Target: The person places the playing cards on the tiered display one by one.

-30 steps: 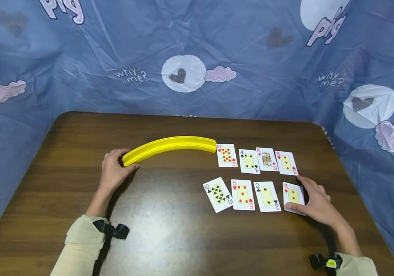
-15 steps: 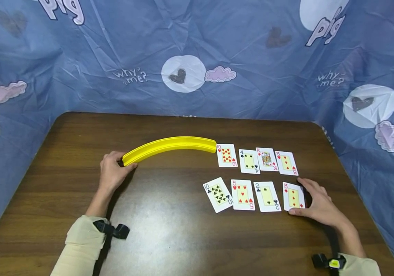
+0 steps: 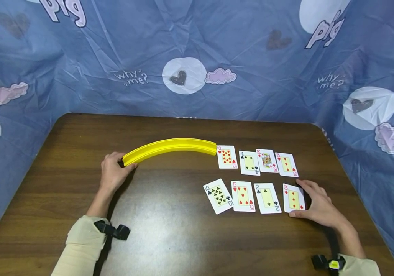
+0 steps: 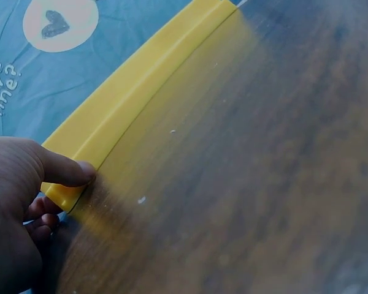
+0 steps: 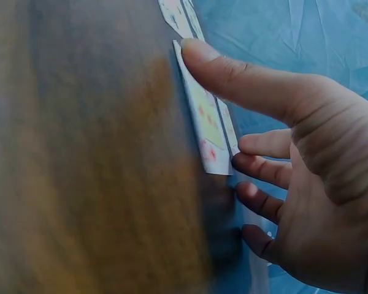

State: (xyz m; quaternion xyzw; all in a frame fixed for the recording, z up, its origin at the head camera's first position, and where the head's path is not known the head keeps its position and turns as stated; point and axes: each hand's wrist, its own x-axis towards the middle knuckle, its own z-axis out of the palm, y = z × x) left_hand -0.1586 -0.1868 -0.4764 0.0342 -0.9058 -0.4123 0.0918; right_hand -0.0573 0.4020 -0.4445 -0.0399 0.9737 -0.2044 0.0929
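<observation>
A long, curved yellow card holder [image 3: 171,146] lies on the table, bowed toward the back. My left hand [image 3: 113,172] grips its left end, with the thumb on the near side and the fingers behind it, partly hidden in the left wrist view. My right hand [image 3: 321,205] rests around the right side of the three of diamonds [image 3: 293,197], thumb tip at its lower edge and index fingertip by its upper right corner. In the right wrist view the other fingers [image 5: 260,202] are loosely bent beside the playing card [image 5: 208,122].
The ten of hearts [image 3: 227,157], four of spades [image 3: 250,163], king of diamonds [image 3: 267,161] and three of hearts [image 3: 287,165] form the back row. In front lie the ten of clubs [image 3: 218,196], five of hearts [image 3: 243,196] and two of clubs [image 3: 267,198]. A blue curtain [image 3: 183,38] hangs behind the table.
My right thumb has slid off the face of the three of diamonds to its lower edge, and the hand has shifted slightly right. The left hand and card holder stay put.
</observation>
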